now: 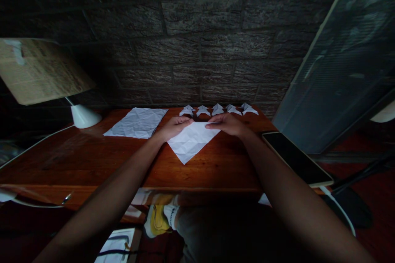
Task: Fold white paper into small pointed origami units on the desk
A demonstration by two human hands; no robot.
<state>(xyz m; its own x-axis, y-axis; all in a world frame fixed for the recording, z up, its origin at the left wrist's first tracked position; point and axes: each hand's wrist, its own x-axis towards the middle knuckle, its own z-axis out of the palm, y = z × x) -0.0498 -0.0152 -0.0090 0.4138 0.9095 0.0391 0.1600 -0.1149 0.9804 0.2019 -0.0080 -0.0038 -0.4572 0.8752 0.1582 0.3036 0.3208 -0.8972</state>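
Observation:
Between my two hands is a white sheet of creased paper [191, 141], one corner pointing toward me over the wooden table. My left hand [176, 127] grips its upper left side, thumb on top and fingers behind. On the upper right edge, my right hand [226, 124] pinches the paper the same way. The fingertips under the sheet are hidden. Just beyond my hands, several small folded paper figures [217, 109] stand in a row by the wall. To the left lies a stack of creased white paper [135, 123], flat on the table.
A lamp [83, 115] with a paper-like shade stands at the table's [92, 160] far left, its cord trailing over the edge. A tablet-like device [296, 158] with a white cable lies at the right edge. A brick wall [200, 49] rises behind.

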